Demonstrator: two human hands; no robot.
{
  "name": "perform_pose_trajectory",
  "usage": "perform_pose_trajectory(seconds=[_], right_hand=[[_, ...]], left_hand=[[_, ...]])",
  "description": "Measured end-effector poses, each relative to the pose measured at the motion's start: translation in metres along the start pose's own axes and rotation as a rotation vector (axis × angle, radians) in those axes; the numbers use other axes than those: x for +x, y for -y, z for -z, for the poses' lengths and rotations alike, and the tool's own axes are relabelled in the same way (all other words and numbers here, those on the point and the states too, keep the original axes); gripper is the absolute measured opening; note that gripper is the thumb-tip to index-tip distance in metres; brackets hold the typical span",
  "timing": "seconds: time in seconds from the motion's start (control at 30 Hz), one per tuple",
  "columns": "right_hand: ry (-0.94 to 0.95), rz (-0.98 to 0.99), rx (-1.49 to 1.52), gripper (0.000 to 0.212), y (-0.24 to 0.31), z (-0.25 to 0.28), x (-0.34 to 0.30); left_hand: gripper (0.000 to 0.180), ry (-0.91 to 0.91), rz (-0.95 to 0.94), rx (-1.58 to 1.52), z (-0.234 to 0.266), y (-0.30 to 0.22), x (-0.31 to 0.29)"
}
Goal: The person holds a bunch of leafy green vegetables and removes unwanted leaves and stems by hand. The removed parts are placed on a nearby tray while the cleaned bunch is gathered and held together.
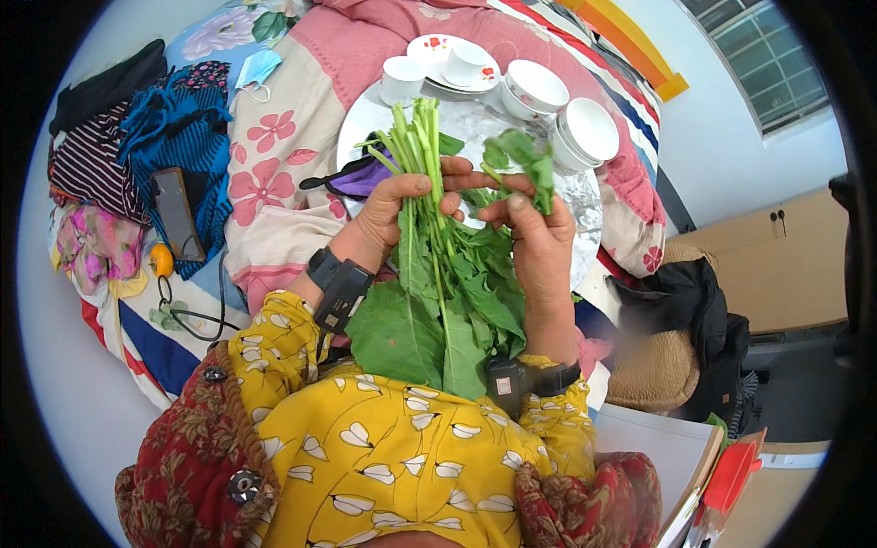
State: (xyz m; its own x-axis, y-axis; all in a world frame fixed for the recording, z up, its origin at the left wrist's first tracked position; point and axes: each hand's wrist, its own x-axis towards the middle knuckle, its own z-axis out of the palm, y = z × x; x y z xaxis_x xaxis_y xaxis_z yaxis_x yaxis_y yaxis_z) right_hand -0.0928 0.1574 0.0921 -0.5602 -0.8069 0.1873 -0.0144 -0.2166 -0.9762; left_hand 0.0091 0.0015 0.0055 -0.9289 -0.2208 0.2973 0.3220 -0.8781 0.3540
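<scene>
My left hand (388,208) is closed round a bunch of leafy greens (402,331). The pale stems point away from me, and the broad leaves hang down toward my lap. Between the thumb and fingers of my right hand (545,242) is a small leafy sprig (523,153), held just right of the bunch. The fingertips of both hands come close together near the stems. Beneath them lies a round, marbled tray (585,215), partly hidden by the greens and hands. A purple and black cloth item (362,177) sits at its left side.
White bowls (537,87), a stack of bowls (589,130), cups (402,80) and flowered plates (434,47) stand on the tray's far side. Left on the bed are a phone (178,215), folded clothes (174,128) and a face mask (258,68). A woven stool (653,370) stands right.
</scene>
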Motion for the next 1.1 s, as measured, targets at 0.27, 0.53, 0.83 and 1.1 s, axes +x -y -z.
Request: perform_pose_trajectory(seconds=[0.27,0.53,0.83,1.1], right_hand=[[-0.080,0.094,0.008,0.027,0.007,-0.004,0.011],[0.062,-0.065,-0.168,0.024,0.006,-0.009,0.007],[0.223,0.024,-0.212,0.027,-0.007,-0.002,0.006],[0.236,0.107,-0.207,0.013,0.007,0.006,-0.006]], left_hand=[[0.047,-0.002,-0.020,-0.011,0.001,0.003,0.000],[0.055,-0.047,0.031,0.007,0.000,-0.001,0.000],[0.043,-0.062,-0.061,-0.065,-0.008,0.001,-0.001],[0.037,-0.085,-0.076,-0.110,0.004,0.002,0.002]])
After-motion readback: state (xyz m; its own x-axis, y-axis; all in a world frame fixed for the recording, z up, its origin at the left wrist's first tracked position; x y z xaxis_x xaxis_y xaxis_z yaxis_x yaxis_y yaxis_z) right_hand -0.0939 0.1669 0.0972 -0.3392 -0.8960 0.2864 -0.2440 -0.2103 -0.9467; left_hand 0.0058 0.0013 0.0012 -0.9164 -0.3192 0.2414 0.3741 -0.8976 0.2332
